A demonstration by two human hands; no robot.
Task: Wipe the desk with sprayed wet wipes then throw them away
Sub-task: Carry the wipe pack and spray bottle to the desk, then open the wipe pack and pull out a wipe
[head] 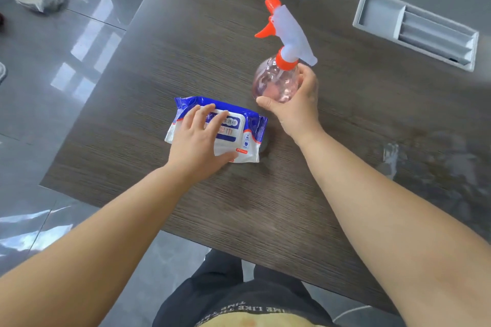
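Closest to the lens are two bare forearms reaching out over the dark wood-grain table [239, 207], with grey floor [66, 61] off to the left.

The left hand [198, 138] lies flat on the pack of wet wipes [239, 130], fingers straight and spread, pressing on top rather than gripping. The pack sits mid-table with its label flap facing up and looks unopened, so I'd say no wipe is out yet.

The right hand [295, 103] is wrapped round the round clear belly of the spray bottle [273, 82], just beside the pack on its far right. The bottle leans left, orange nozzle and trigger up top. I can't tell if its base touches the table.

Handling guess: the pack is soft and squishy, so pin it flat and peel the flap with fingertips. The bottle is smooth rigid plastic with pinkish liquid sloshing inside, so it's probably slippery. The neck under the trigger seems a safer hold than the belly.

There's a wet patch [438, 162] at the right, and a grey cable tray [414, 29] set in further back.
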